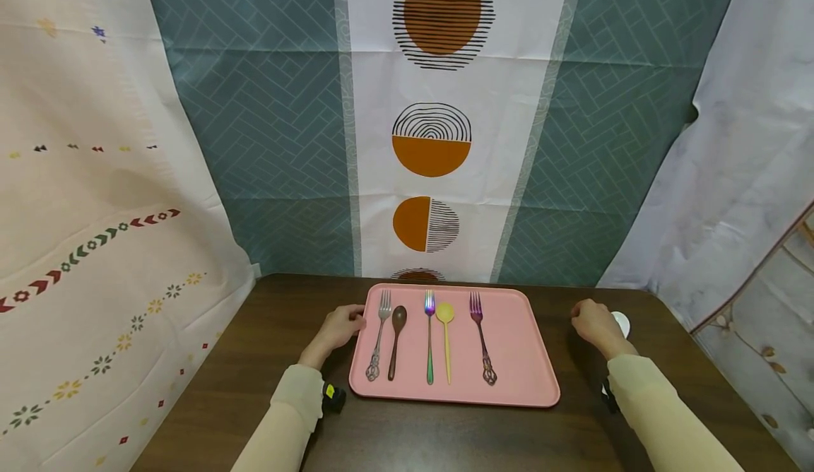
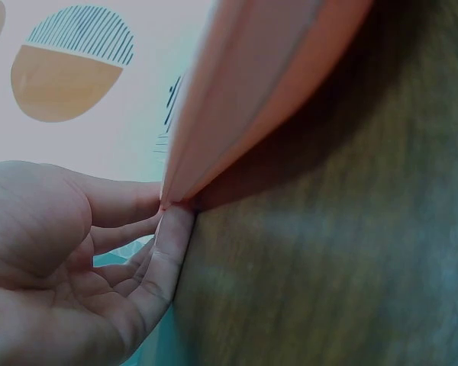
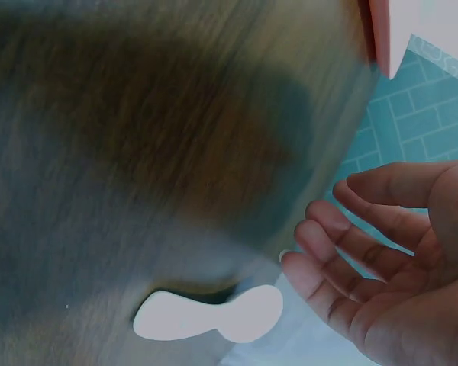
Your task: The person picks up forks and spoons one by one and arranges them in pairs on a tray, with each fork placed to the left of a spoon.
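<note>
At the left edge of a pink tray (image 1: pixel 515 359), my left hand (image 1: pixel 339 327) pinches the rim between thumb and fingertips, as the left wrist view shows close up. On the tray lie, from left to right, a silver fork (image 1: pixel 379 338), a dark brown spoon (image 1: pixel 397 327), a rainbow-coloured fork (image 1: pixel 429 331), a yellow spoon (image 1: pixel 446 316) and a purple fork (image 1: pixel 481 331). My right hand (image 1: pixel 598 325) holds nothing, its fingers loosely curled above the table to the right of the tray. Beside it is a small white spoon-shaped piece (image 3: pixel 206 314), partly hidden by the hand in the head view.
The dark wooden table (image 1: pixel 483 440) runs under both arms. A patterned cloth (image 1: pixel 280 140) hangs behind it, and white cloths hang at the left and right. A thin brown frame (image 1: pixel 744 278) stands beyond the table's right edge.
</note>
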### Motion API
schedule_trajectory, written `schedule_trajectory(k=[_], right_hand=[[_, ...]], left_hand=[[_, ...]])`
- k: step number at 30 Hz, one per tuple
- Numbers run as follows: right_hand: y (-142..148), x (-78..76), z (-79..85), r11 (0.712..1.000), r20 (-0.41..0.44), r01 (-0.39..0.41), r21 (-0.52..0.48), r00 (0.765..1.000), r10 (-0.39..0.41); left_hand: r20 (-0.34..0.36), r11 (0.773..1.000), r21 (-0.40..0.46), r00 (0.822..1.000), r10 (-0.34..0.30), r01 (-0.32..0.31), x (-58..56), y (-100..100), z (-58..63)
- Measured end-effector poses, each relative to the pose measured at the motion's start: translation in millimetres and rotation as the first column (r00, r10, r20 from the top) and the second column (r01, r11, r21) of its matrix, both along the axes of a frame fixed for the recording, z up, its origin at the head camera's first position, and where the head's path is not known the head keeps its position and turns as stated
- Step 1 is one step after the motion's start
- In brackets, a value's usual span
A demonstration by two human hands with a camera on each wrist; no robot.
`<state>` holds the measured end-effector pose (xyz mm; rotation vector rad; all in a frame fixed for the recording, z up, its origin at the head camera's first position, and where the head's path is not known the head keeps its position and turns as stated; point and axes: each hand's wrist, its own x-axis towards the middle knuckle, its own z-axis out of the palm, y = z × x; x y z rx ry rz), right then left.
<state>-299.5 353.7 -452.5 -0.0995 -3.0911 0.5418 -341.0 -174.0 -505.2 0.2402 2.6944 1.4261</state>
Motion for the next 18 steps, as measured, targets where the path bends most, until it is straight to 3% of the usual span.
schedule_trajectory(k=[5,9,18], right_hand=[[2,6.1,1.1,0.999,-0.027,0.029,0.046,0.999,-0.028],[7,12.8,0.5,0.991,-0.027,0.098,0.087,0.995,-0.096],[22,20.6,-1.6,0.983,0.044,0.178,0.052,0.983,-0.18]], left_hand=[[0.003,1.0,0.001,1.0,0.006,-0.006,0.4,1,-0.2],[0.004,1.0,0.001,1.0,0.007,-0.007,0.9,2,-0.5],[0.009,1.0,-0.003,1.0,0.006,-0.006,1.6,2,-1.2]])
